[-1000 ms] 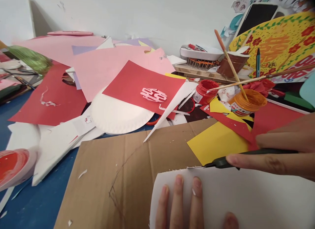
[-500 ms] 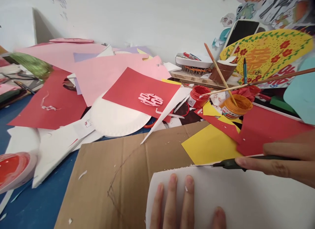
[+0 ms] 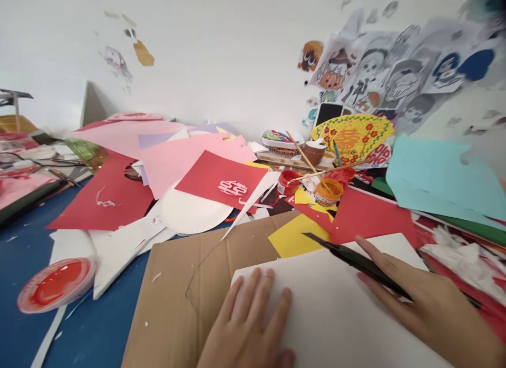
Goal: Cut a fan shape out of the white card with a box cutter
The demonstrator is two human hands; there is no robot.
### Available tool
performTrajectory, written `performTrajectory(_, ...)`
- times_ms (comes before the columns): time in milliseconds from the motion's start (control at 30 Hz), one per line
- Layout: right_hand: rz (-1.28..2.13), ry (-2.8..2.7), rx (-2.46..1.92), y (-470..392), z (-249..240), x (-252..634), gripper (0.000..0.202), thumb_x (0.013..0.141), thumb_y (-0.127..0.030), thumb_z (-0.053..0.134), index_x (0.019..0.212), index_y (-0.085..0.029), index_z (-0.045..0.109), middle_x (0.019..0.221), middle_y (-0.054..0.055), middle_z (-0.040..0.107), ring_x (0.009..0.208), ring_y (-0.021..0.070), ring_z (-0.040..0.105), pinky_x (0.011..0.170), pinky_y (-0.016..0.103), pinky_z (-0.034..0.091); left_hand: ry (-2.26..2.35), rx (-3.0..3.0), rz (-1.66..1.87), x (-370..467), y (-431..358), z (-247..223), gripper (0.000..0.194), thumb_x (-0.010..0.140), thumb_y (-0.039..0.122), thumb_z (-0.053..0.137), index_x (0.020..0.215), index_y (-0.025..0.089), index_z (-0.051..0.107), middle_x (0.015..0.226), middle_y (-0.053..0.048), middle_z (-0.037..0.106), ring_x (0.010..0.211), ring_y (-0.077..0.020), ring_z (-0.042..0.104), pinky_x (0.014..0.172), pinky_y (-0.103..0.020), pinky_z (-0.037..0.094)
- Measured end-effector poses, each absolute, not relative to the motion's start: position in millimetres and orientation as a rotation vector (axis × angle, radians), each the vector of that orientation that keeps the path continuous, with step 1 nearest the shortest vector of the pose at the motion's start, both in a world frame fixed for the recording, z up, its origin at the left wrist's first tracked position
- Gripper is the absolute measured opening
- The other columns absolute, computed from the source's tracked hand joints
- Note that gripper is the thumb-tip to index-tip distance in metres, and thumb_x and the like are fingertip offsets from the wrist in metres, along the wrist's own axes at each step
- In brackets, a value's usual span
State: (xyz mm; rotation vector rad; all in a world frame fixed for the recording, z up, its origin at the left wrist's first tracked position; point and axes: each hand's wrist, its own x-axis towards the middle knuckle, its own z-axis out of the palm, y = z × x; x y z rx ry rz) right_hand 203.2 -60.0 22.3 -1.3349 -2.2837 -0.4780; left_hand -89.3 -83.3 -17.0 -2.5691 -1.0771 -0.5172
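Observation:
A white sheet [image 3: 324, 304], thick like board, lies over brown cardboard [image 3: 169, 283]. My left hand [image 3: 253, 320] rests flat near the sheet's left corner, fingers stretched out. In my right hand [image 3: 419, 299] is a dark craft knife [image 3: 356, 260], held between thumb and fingers above the sheet. Its blade points left, over a yellow paper [image 3: 298, 233] behind the sheet's far edge. I cannot tell whether the blade touches anything. A curved pencil line is drawn on the cardboard.
Red paper [image 3: 217, 170] with a pink cut-out lies over a white paper plate [image 3: 193, 212]. Paint jars [image 3: 330, 191] with brushes stand behind the yellow paper. A bowl of red paint [image 3: 55, 286] sits at left. Crumpled tissue [image 3: 466, 260] and blue paper [image 3: 446, 173] are at right.
The knife has come off the sheet's far edge, and its blade now angles up to the left. My left hand still presses the sheet. The view has pulled back and tilted up.

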Motion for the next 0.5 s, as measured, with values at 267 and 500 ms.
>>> performTrajectory(267,-0.048,-1.929,-1.622,-54.2,-6.2,193.7,0.021,0.090,-0.040,0.045,0.100,-0.026,0.056,0.075,-0.001,0.066,0.060,0.0173,0.063,0.051,0.025,0.047,-1.735,-2.916,-0.206,-66.5,-47.9,49.6,0.033,0.085,0.026,0.043,0.113,0.018,0.059,0.110,-0.010,0.064,0.098,-0.0237,0.061,0.080,-0.034,0.048)
performTrajectory(500,-0.026,-1.801,-1.620,-54.1,-4.3,198.0,0.028,0.090,-0.042,0.039,0.099,-0.022,0.056,0.078,0.003,0.066,0.065,0.0209,0.063,0.055,0.028,0.045,-1.945,-3.286,0.344,-58.2,16.4,68.4,0.020,0.069,0.037,0.062,0.075,0.018,0.058,0.069,-0.001,0.058,0.061,-0.0159,0.054,0.053,-0.025,0.041)
